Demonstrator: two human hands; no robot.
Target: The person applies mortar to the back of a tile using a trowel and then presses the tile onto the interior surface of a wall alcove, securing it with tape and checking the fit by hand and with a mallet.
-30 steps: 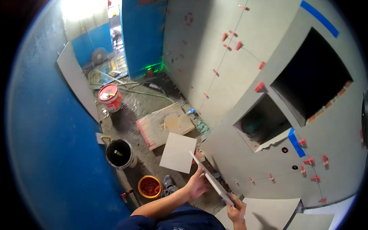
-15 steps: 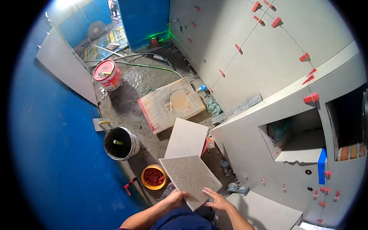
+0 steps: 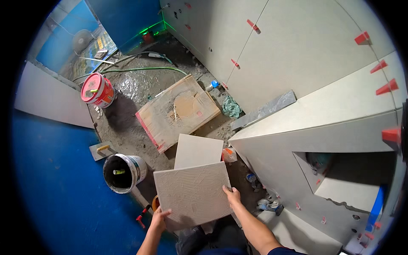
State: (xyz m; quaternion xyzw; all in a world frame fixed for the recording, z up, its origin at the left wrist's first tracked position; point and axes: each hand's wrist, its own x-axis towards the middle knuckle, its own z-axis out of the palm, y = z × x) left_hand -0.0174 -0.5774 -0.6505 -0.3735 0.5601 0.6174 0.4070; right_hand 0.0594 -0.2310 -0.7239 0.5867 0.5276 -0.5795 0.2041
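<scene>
Tile (image 3: 193, 191) in greyish beige, a rectangle combed with curved ridges across its upturned face, was held up off the floor (image 3: 124, 124). The bare left hand (image 3: 158, 219) grasped its lower left edge, thumb on top; the bare right hand (image 3: 232, 196) gripped its right edge. Just beyond, a smooth, pale rectangular tile (image 3: 198, 149) showed, partly hidden, and left of it sat a round white bucket (image 3: 139, 168).
</scene>
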